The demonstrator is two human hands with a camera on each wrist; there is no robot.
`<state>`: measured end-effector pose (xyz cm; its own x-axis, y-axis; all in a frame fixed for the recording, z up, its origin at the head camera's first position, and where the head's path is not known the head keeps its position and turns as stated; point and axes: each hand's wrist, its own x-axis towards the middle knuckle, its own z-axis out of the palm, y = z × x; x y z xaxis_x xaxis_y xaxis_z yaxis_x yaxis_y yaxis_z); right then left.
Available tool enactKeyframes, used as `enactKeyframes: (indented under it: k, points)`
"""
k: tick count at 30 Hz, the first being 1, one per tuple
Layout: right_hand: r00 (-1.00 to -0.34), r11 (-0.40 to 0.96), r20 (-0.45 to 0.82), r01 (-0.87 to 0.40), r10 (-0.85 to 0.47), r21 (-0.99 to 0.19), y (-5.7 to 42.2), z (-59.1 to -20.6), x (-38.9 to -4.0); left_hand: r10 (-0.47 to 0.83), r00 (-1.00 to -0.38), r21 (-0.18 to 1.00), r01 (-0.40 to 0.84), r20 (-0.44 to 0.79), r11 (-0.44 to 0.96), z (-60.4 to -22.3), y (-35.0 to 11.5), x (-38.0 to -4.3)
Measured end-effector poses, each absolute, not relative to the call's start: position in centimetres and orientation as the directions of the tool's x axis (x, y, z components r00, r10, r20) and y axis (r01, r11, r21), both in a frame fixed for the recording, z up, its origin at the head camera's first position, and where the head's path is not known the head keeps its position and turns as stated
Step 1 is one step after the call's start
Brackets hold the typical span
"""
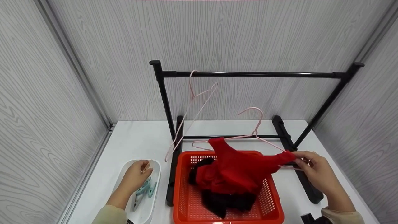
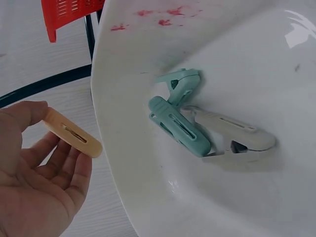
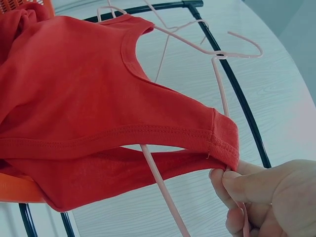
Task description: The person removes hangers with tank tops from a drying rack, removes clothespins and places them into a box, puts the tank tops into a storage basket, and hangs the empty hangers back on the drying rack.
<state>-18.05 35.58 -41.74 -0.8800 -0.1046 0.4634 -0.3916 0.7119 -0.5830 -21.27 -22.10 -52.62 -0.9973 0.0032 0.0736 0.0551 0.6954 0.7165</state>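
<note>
A peach clothes peg [image 2: 74, 133] is pinched between the thumb and fingers of my left hand [image 1: 136, 175], held over the white tray [image 1: 156, 199]. Teal clothes pegs [image 2: 180, 126] and a light grey one [image 2: 234, 129] lie inside that tray. On the right, my right hand [image 1: 317, 169] grips a pink hanger [image 1: 256, 132] at its end, with the shoulder of a red sleeveless top [image 1: 245, 166] right at its fingertips. Both shoulders of the top are threaded on the hanger, and its lower part droops into the orange basket [image 1: 182, 186].
A black rack [image 1: 255, 74] stands behind the basket, its feet on the white table [image 1: 140, 137]. Another pink hanger [image 1: 183, 124] hangs bare at the left of its bar. Black cloth [image 1: 228, 202] lies in the basket. Patterned panels [image 1: 62, 109] enclose the table.
</note>
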Motion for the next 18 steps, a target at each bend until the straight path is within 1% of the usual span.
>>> enactKeyframes:
  k: [6, 11, 18]
  points:
    - [-0.882, 0.711, 0.461, -0.388, -0.101, -0.586, 35.6, -41.7, -18.0, 0.03, -1.0, 0.647, 0.017, -0.009, 0.763, -53.5, -22.4, -21.7]
    - [-0.881, 0.706, 0.461, -0.391, -0.103, -0.59, 35.7, -41.5, -18.1, 0.021, -0.996, 0.594, -0.036, -0.088, 0.804, -53.8, -22.8, -21.9]
    - [-0.869, 0.691, 0.483, -0.415, -0.109, -0.591, 35.8, -41.6, -18.0, 0.037, -0.985, 0.518, -0.056, -0.168, 0.854, -53.8, -23.2, -21.8]
